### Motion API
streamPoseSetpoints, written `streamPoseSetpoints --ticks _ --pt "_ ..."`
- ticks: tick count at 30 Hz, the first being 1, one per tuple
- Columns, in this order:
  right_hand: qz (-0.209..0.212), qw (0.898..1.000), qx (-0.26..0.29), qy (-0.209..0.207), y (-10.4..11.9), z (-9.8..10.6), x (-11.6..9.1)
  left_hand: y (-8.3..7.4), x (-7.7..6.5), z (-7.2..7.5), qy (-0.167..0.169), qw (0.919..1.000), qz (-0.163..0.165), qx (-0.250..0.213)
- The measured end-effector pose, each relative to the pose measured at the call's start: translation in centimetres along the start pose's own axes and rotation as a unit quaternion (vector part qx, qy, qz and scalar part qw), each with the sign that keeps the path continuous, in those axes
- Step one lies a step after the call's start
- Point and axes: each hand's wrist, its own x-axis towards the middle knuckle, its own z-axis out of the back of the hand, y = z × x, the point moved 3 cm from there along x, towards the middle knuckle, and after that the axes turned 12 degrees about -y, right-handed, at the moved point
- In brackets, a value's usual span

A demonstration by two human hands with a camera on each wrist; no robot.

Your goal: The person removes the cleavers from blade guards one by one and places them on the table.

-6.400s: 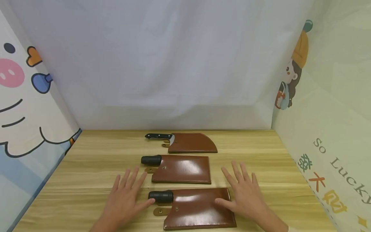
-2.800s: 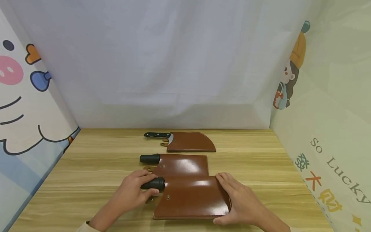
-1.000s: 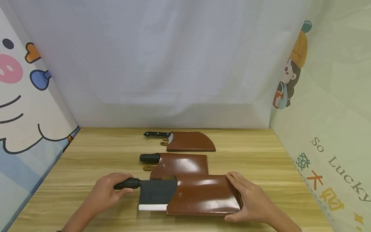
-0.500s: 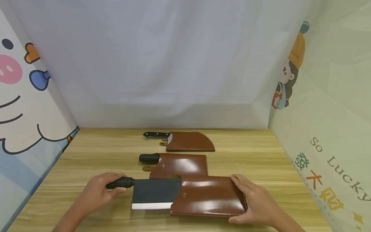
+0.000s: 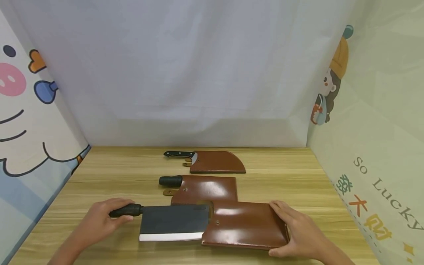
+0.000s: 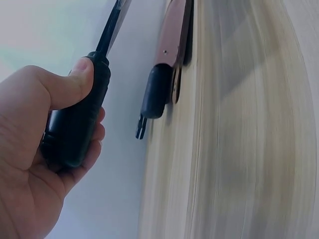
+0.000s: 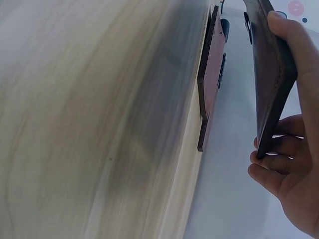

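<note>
Cleaver (image 5: 173, 219): above the front part of the bench (image 5: 99, 176), not resting on it, its dark blade almost wholly outside the leather and its pale cutting edge (image 5: 172, 236) turned towards the person
Left hand (image 5: 99, 219): fingers curled round the black handle (image 5: 127, 210), with the thumb (image 6: 82, 79) lying along it
Right hand (image 5: 299, 230): spans the closed end of the brown sheath (image 5: 245, 224), gripping it at the far and near corners, off the bench
Sheath mouth: right at the end of the blade; whether a corner of steel sits inside, I cannot tell
Step in hand: most likely unsheathing this cleaver, and judging by the bare blade, close to finished
Next move: calls for a level, straight pull to part the two fully, the sheath held steady and the right fingers kept behind its closed end, away from the edge; after that, a safe spot for the bare blade
Middle knife (image 5: 205, 187): sheathed on the bench just beyond the held pair, in no hand
Rear knife (image 5: 216, 162): also sheathed, farther back, its riveted handle (image 5: 179, 154) pointing left
</note>
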Motion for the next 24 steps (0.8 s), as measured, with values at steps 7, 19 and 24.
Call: streamPoseSetpoints --ticks 7,19,24 --pt "0.011 1.0 -0.011 -0.003 -0.7 0.1 -0.8 1.3 -0.4 0.7 0.024 0.9995 0.015 -0.01" --pt "-0.04 0.997 -0.001 0.061 -2.2 -0.1 -2.4 2.9 -2.1 0.8 0.045 0.9988 0.014 -0.009" --pt "-0.052 0.996 0.017 0.063 -2.5 -0.2 -3.0 3.4 -2.9 0.2 0.069 0.9971 0.031 -0.004"
